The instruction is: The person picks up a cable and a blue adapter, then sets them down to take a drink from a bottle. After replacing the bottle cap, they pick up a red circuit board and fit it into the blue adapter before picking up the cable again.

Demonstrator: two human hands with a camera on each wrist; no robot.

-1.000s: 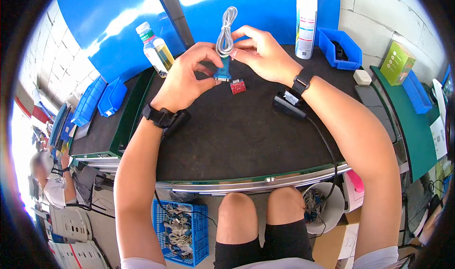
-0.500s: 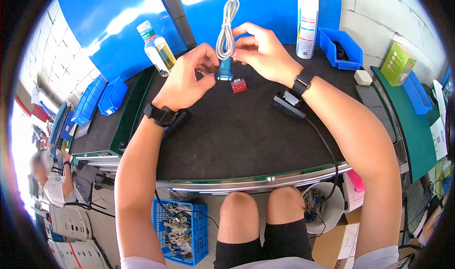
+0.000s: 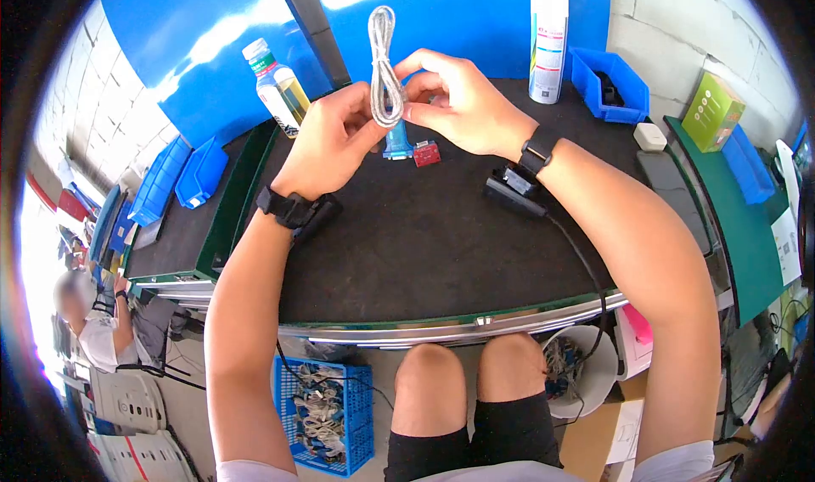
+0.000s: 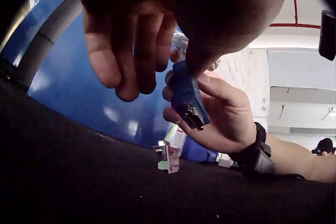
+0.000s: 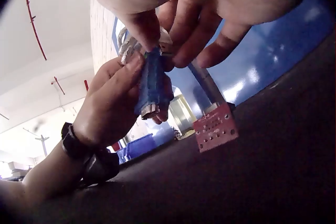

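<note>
A coiled silver-grey cable with a translucent blue serial connector is held up between both hands, the coil upward and the metal plug end down. My left hand pinches it from the left where the coil meets the connector. From the other side my right hand grips the same stretch with thumb and fingers, as the right wrist view shows at the blue connector body. Just right of the plug end, a small red circuit board with a metal connector sits on the black mat.
Behind the hands stand a bottle of yellow liquid and a white spray can. A blue bin and a small white box are at the right. Below the bench, a blue basket holds several cables. Another person sits at far left.
The coil has swung left and tipped toward me, and the connector has come down beside the red board. Both hands have shifted slightly along with it; the board stays put.
</note>
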